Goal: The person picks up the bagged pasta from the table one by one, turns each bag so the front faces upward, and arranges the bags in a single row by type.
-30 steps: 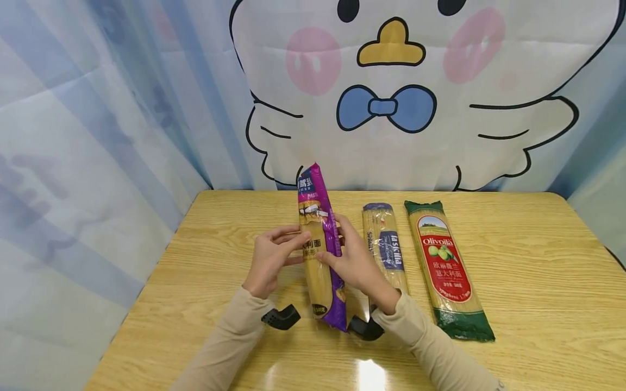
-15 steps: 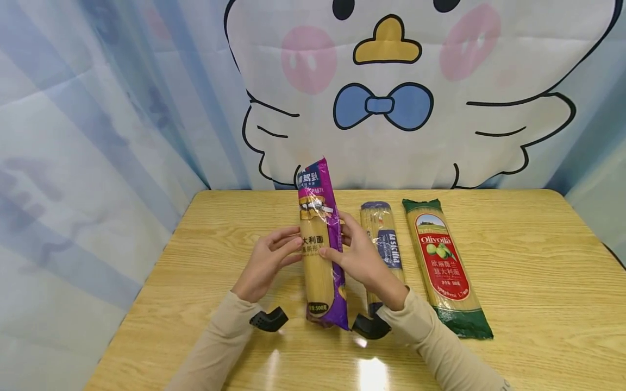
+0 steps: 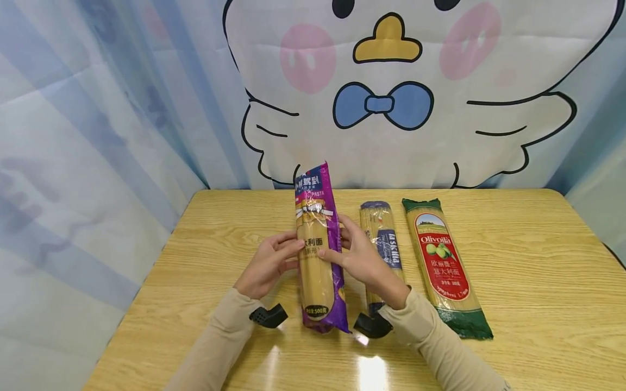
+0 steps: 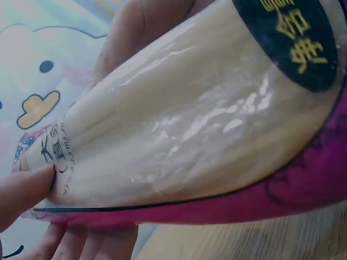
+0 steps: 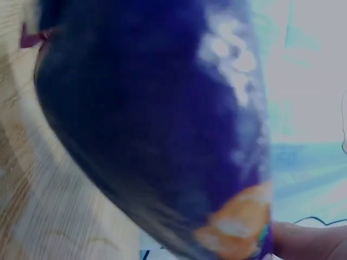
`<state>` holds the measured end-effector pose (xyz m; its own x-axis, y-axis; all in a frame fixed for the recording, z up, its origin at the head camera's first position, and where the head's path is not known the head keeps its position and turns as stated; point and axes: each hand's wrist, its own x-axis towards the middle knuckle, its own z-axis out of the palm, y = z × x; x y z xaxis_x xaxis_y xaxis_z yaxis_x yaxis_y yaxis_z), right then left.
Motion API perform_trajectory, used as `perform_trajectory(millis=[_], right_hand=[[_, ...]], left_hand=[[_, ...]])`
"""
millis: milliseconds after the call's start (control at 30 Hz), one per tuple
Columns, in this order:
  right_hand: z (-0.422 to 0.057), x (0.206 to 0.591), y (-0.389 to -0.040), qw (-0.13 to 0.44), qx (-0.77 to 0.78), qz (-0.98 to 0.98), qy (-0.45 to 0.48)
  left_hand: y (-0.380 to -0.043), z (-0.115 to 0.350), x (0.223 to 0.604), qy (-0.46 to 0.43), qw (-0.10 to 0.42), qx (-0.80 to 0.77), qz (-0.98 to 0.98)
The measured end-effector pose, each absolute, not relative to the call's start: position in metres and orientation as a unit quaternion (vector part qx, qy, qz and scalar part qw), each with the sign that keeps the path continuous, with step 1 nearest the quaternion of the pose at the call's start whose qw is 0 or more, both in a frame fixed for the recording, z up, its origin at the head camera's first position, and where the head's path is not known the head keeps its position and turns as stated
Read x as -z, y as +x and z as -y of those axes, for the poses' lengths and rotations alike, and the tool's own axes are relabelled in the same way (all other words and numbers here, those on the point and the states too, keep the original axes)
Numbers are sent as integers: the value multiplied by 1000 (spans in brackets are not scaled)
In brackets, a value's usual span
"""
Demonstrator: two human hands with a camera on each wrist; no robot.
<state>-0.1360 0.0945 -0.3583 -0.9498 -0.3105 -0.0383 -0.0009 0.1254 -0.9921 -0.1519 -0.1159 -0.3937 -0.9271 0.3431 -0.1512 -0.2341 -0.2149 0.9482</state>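
Note:
A purple pack of spaghetti [image 3: 317, 279] with a long see-through window stands nearly upright between both hands in the head view. My left hand [image 3: 269, 264] holds its left side, thumb on the front and fingers reaching behind. On the opposite side my right hand [image 3: 363, 256] grips the purple edge, thumb on the front. The left wrist view shows the spaghetti window [image 4: 179, 130] close up, with a thumb [image 4: 27, 189] pressed on the wrapper. In the right wrist view, the dark purple wrapper [image 5: 146, 108] fills most of the picture and is blurred.
A blue-labelled spaghetti pack [image 3: 388, 247] lies just right of the held one, partly covered by the right hand and wrist. Farther right lies a green-ended pack with a red label [image 3: 445, 266]. Behind the wooden table [image 3: 538, 271] hangs a cartoon-printed curtain [image 3: 381, 157].
The purple spaghetti pack has turned so more of its front faces the camera, its top shifting slightly right, then back left. Both hands keep their hold; the other packs stay put.

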Motion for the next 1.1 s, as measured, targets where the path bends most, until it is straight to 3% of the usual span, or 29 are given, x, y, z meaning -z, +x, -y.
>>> perform_trajectory(millis=[333, 1100], right_hand=[[-104, 359, -136, 148, 603, -779, -86], [-99, 364, -136, 125, 608, -780, -76]], left_hand=[[-148, 114, 380, 12, 129, -789, -600], [-143, 109, 379, 0, 112, -757, -644]])
